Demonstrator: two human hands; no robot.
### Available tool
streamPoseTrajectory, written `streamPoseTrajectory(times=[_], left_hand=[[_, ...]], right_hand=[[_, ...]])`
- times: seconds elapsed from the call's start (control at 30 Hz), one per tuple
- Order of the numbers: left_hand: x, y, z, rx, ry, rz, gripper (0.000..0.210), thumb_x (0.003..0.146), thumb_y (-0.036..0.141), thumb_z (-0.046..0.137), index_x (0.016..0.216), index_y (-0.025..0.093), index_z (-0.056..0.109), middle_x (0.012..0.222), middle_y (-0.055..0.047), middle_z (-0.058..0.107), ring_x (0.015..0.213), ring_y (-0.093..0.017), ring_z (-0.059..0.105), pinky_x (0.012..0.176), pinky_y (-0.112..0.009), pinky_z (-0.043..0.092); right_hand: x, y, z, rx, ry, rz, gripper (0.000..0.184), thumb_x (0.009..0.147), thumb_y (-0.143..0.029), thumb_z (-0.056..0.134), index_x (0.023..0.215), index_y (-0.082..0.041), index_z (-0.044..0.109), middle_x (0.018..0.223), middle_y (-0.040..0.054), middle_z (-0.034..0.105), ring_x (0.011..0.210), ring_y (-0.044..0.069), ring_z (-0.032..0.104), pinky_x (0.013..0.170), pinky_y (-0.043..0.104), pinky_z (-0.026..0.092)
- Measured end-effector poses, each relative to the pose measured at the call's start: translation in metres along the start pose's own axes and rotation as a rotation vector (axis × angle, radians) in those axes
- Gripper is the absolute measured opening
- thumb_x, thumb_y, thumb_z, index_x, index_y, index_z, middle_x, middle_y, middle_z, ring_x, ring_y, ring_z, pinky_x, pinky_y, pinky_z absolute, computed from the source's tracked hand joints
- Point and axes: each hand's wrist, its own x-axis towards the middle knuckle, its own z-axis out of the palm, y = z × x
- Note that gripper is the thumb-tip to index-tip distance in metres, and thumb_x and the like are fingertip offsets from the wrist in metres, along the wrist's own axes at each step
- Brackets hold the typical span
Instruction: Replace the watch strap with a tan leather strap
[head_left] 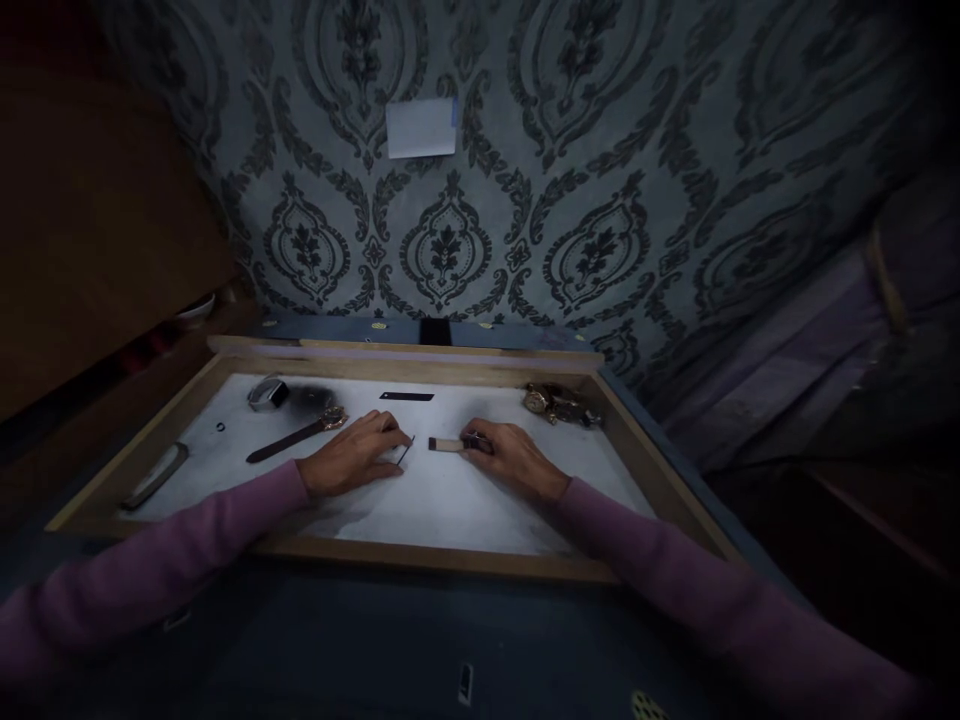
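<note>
A strap (448, 445) is pinched between the thumb and fingers of the right hand (514, 458), which covers its three o'clock end; its pale length and dark tip reach out toward nine o'clock. Just beyond that tip, a thin stick (406, 450) slants across the fingertips of the left hand (351, 455), whose thumb and forefinger stand apart; I cannot tell how firmly they grip it. A black strip (406, 397) lies at eleven o'clock from the strap, a brown watch (296, 438) at nine from the left hand, a silver watch (268, 394) at ten, gold watches (553, 403) at one from the right hand. A wooden tray (450, 560) surrounds everything.
</note>
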Motion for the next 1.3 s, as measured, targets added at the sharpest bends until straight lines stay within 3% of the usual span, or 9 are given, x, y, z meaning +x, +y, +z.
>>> streamPoseTrajectory(times=[0.17, 0.37, 0.47, 0.57, 0.77, 1.13, 1.3], left_hand=[[0.001, 0.000, 0.002, 0.005, 0.014, -0.034, 0.028, 0.089, 0.018, 0.057, 0.117, 0.020, 0.061, 0.105, -0.009, 0.055, 0.099, -0.025, 0.051, 0.086, -0.037, 0.044], [-0.002, -0.006, -0.014, 0.012, 0.087, -0.074, 0.027, 0.092, 0.024, 0.050, 0.116, 0.019, 0.060, 0.109, -0.010, 0.057, 0.102, -0.025, 0.053, 0.090, -0.039, 0.044], [-0.007, -0.018, -0.028, 0.078, 0.170, -0.230, 0.027, 0.092, 0.025, 0.044, 0.114, 0.018, 0.059, 0.108, -0.010, 0.057, 0.102, -0.026, 0.055, 0.091, -0.040, 0.044], [-0.017, -0.033, -0.035, 0.153, 0.172, -0.395, 0.024, 0.087, 0.028, 0.050, 0.107, 0.017, 0.059, 0.102, -0.010, 0.057, 0.100, -0.028, 0.054, 0.089, -0.041, 0.044], [-0.036, -0.051, -0.032, 0.159, 0.145, -0.470, 0.020, 0.085, 0.034, 0.054, 0.096, 0.018, 0.058, 0.097, -0.009, 0.058, 0.092, -0.027, 0.056, 0.082, -0.039, 0.045], [-0.035, -0.054, -0.033, -0.023, 0.173, -0.521, 0.017, 0.077, 0.032, 0.060, 0.089, 0.019, 0.060, 0.094, -0.007, 0.057, 0.089, -0.027, 0.055, 0.082, -0.038, 0.042], [-0.031, -0.052, -0.036, -0.231, 0.235, -0.563, 0.021, 0.066, 0.027, 0.066, 0.080, 0.020, 0.052, 0.076, 0.000, 0.056, 0.073, -0.020, 0.052, 0.069, -0.031, 0.040]], right_hand=[[0.001, 0.002, 0.002, -0.005, 0.024, -0.002, 0.015, 0.082, -0.020, 0.060, 0.095, -0.018, 0.067, 0.067, 0.0005, 0.061, 0.061, 0.015, 0.052, 0.057, 0.024, 0.032], [0.002, 0.005, 0.004, 0.008, 0.035, 0.002, 0.015, 0.080, -0.021, 0.060, 0.093, -0.018, 0.067, 0.067, -0.0002, 0.060, 0.060, 0.015, 0.052, 0.057, 0.024, 0.032], [0.004, 0.009, 0.003, 0.022, 0.054, 0.010, 0.021, 0.081, -0.025, 0.059, 0.099, -0.017, 0.065, 0.066, -0.0009, 0.059, 0.060, 0.015, 0.053, 0.057, 0.024, 0.034], [0.007, 0.014, 0.000, 0.033, 0.108, 0.030, 0.028, 0.084, -0.029, 0.054, 0.106, -0.014, 0.062, 0.066, -0.0003, 0.057, 0.061, 0.017, 0.054, 0.057, 0.025, 0.036], [0.009, 0.014, 0.002, 0.033, 0.101, 0.008, 0.023, 0.080, -0.027, 0.053, 0.097, -0.015, 0.064, 0.062, 0.0003, 0.059, 0.057, 0.017, 0.055, 0.055, 0.026, 0.036], [0.004, 0.005, -0.001, -0.038, 0.065, -0.011, 0.014, 0.081, -0.026, 0.053, 0.081, -0.019, 0.065, 0.067, 0.0039, 0.064, 0.060, 0.019, 0.057, 0.057, 0.027, 0.034], [0.006, 0.010, -0.001, -0.020, 0.097, 0.004, 0.015, 0.078, -0.027, 0.055, 0.084, -0.019, 0.066, 0.066, 0.0041, 0.064, 0.060, 0.020, 0.057, 0.056, 0.027, 0.034]])
